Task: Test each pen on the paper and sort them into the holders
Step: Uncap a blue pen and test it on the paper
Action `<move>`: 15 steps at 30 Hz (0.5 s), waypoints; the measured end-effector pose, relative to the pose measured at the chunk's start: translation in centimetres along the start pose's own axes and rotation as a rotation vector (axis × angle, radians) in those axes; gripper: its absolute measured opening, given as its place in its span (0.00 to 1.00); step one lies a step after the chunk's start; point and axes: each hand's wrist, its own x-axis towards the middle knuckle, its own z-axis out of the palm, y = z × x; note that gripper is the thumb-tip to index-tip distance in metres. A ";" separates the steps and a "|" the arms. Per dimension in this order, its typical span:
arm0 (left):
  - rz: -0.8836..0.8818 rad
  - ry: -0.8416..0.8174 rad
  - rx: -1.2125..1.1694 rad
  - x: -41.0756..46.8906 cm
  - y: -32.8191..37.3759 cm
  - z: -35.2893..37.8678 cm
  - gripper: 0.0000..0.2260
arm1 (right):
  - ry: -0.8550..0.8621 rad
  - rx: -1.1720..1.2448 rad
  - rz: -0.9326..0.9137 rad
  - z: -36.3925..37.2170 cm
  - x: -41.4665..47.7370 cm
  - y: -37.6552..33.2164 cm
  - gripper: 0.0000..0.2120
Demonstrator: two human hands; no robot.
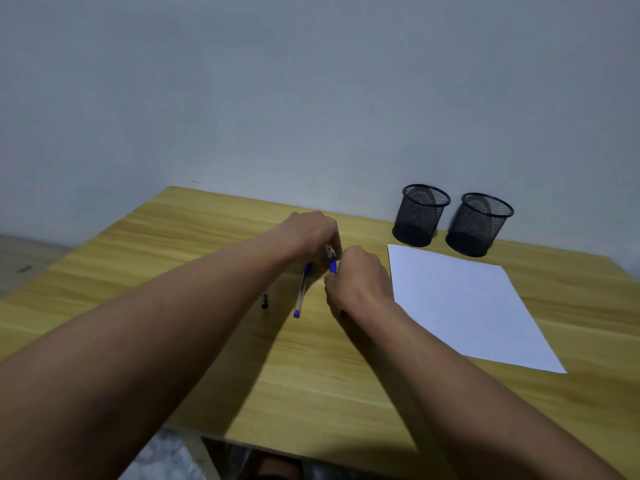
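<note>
Both hands, left hand [311, 237] and right hand [360, 282], pinch one blue pen [332, 265] together, left of the paper [464, 303], another pen [300, 292] lying near.

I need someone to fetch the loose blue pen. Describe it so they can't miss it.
On the wooden table, look left of the white paper, just beneath the left hand. The blue pen lies there, clear-barrelled with blue ends, unlike the short dark object on its left.

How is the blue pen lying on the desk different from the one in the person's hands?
The blue pen on the desk lies free and untouched; the held pen is gripped between the left hand and right hand. The desk pen shows its full clear barrel; the held one is mostly hidden. Both have blue parts.
</note>
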 end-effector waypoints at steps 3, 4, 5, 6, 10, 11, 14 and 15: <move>0.019 0.039 0.009 0.2 -0.1 -0.3 0.14 | 0.027 0.015 0.036 -0.5 0.0 0.2 0.04; 0.029 0.044 -0.005 0.2 -0.1 -0.5 0.14 | 0.044 0.017 0.047 -0.8 0.0 0.3 0.06; 0.041 0.048 -0.027 0.2 -0.1 -0.8 0.13 | 0.062 0.014 0.060 -1.1 0.0 0.5 0.08; 0.051 0.052 -0.058 0.1 -0.1 -1.1 0.13 | 0.085 0.006 0.075 -1.5 0.1 0.7 0.08; 0.081 0.112 -0.236 0.0 -0.4 -2.5 0.10 | 0.038 0.291 0.127 -4.2 0.5 2.0 0.06; 0.081 0.127 -0.278 -0.2 -0.3 -2.8 0.08 | 0.009 0.454 0.146 -5.3 0.3 2.5 0.05; 0.070 0.167 -0.415 -0.8 0.5 -3.8 0.06 | -0.080 0.913 0.213 -9.1 -0.4 4.0 0.09; 0.072 0.181 -0.450 -1.1 0.9 -4.2 0.06 | -0.122 1.061 0.249 -10.3 -0.6 4.6 0.14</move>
